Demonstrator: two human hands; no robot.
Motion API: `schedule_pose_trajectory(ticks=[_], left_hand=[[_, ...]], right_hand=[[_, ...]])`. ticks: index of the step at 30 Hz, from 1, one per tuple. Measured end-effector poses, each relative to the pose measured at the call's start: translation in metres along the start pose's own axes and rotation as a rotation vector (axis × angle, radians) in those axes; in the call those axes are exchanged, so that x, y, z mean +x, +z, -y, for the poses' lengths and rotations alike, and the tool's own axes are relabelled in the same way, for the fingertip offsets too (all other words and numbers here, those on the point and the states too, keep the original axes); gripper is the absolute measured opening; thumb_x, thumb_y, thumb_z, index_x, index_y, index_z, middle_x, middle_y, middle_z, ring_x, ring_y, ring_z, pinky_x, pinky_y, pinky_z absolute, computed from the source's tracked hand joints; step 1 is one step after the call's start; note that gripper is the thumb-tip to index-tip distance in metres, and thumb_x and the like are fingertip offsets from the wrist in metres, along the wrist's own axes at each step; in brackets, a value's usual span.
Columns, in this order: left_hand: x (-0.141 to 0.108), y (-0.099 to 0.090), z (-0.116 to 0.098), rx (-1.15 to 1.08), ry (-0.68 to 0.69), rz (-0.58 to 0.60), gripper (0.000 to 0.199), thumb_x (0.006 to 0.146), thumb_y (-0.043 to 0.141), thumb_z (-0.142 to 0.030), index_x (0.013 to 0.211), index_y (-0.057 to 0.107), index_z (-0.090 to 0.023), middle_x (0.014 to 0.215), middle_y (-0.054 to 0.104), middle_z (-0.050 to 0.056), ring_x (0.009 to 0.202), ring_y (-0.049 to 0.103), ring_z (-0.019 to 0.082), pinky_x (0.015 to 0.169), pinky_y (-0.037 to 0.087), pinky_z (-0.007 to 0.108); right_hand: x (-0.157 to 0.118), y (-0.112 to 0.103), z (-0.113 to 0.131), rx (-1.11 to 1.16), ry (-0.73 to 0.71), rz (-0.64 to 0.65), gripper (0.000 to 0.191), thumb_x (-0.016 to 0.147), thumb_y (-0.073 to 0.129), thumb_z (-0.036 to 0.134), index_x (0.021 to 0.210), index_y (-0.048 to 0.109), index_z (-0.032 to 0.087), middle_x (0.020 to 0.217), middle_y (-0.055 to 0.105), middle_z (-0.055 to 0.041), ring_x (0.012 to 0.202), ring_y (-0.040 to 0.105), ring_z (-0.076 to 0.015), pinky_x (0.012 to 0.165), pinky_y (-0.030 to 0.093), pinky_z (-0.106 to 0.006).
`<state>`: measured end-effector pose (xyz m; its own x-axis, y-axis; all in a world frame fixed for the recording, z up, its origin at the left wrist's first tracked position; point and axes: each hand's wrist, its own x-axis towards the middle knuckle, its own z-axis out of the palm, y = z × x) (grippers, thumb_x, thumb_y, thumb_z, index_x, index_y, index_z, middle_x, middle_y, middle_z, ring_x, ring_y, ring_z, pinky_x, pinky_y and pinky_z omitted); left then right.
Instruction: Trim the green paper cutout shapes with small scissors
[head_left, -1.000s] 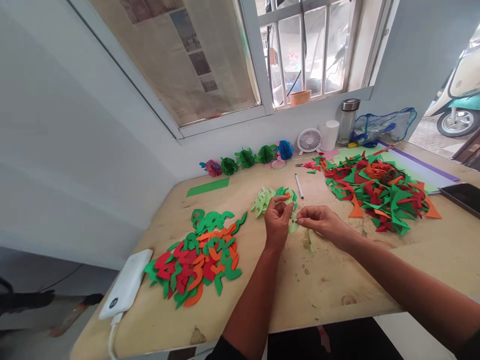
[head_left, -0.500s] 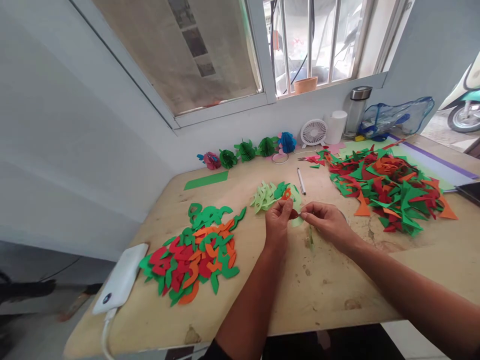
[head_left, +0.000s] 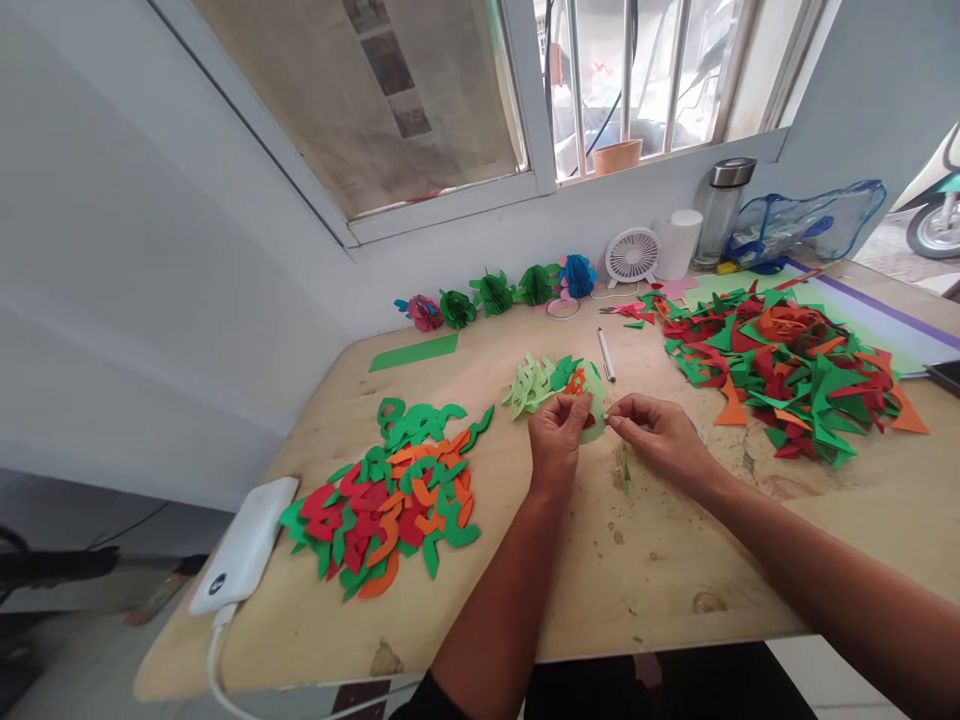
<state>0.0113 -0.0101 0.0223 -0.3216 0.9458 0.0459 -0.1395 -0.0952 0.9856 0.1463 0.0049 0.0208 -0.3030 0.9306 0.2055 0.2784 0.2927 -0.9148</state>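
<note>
My left hand (head_left: 556, 440) is closed in a pinch on a small dark red paper piece (head_left: 589, 420), most of which the fingers hide. Right behind it is a rounded light green paper piece (head_left: 598, 400); whether the fingers also grip this is unclear. My right hand (head_left: 654, 432) has thumb and forefinger pressed together close to the red piece, with a tiny pale bit at their tips that I cannot make out. Just beyond the left hand lie light green paper cut-outs (head_left: 531, 384), with a green piece (head_left: 564, 372) and an orange piece (head_left: 576, 382) beside them.
Left of my arms spreads a heap of cut paper shapes (head_left: 390, 505); paper scraps (head_left: 795, 370) pile up at the right. A white pen (head_left: 606, 354) lies beyond my hands. Folded paper figures (head_left: 495, 293), a small fan (head_left: 632, 257) and a glass bottle (head_left: 724, 215) line the wall. A white power bank (head_left: 247, 545) sits at the left edge.
My right hand has shifted slightly right, away from the left hand. Less of the red piece shows at the left fingertips, and more of the rounded light green paper is visible behind.
</note>
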Motion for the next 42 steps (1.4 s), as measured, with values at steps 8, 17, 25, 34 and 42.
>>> schedule_pose_trajectory(ticks=[8, 17, 25, 34, 42], left_hand=[[-0.001, 0.0, -0.002, -0.006, -0.042, 0.041, 0.032, 0.064, 0.073, -0.039, 0.052, 0.055, -0.015, 0.05, 0.052, -0.003, 0.05, 0.046, 0.007, 0.055, 0.039, 0.021], [0.001, 0.0, 0.003, -0.059, -0.106, 0.076, 0.024, 0.064, 0.073, -0.032, 0.058, 0.06, -0.013, 0.051, 0.055, -0.003, 0.051, 0.049, 0.006, 0.056, 0.04, 0.019], [0.0, 0.0, 0.004, -0.089, -0.096, 0.104, 0.018, 0.061, 0.074, -0.029, 0.068, 0.067, -0.013, 0.059, 0.061, -0.002, 0.055, 0.054, 0.008, 0.059, 0.044, 0.021], [-0.003, 0.002, 0.007, -0.013, -0.01, 0.102, 0.017, 0.064, 0.072, -0.026, 0.075, 0.067, -0.014, 0.068, 0.065, 0.0, 0.06, 0.057, 0.009, 0.062, 0.046, 0.022], [-0.004, 0.001, 0.009, 0.047, 0.029, 0.105, 0.016, 0.065, 0.071, -0.026, 0.076, 0.068, -0.015, 0.072, 0.068, 0.002, 0.066, 0.061, 0.01, 0.065, 0.048, 0.022]], right_hand=[[-0.001, 0.0, 0.001, -0.112, -0.054, -0.035, 0.015, 0.078, 0.052, 0.027, 0.07, 0.061, 0.019, 0.066, 0.061, -0.0005, 0.059, 0.052, -0.012, 0.054, 0.04, -0.023], [-0.002, 0.0, 0.002, -0.157, -0.066, -0.065, 0.015, 0.078, 0.052, 0.026, 0.068, 0.06, 0.018, 0.06, 0.059, 0.0013, 0.053, 0.048, -0.0099, 0.05, 0.036, -0.022], [-0.001, -0.001, -0.001, -0.17, -0.016, -0.079, 0.014, 0.075, 0.052, 0.024, 0.065, 0.059, 0.018, 0.058, 0.057, 0.0014, 0.054, 0.049, -0.0109, 0.052, 0.037, -0.023], [0.001, -0.001, -0.006, -0.197, 0.039, -0.088, 0.013, 0.073, 0.051, 0.024, 0.064, 0.059, 0.018, 0.056, 0.055, 0.0021, 0.054, 0.048, -0.0111, 0.052, 0.036, -0.023], [0.002, -0.001, -0.007, -0.194, 0.063, -0.09, 0.012, 0.071, 0.051, 0.023, 0.063, 0.057, 0.018, 0.056, 0.054, 0.0028, 0.054, 0.047, -0.0108, 0.052, 0.036, -0.023]])
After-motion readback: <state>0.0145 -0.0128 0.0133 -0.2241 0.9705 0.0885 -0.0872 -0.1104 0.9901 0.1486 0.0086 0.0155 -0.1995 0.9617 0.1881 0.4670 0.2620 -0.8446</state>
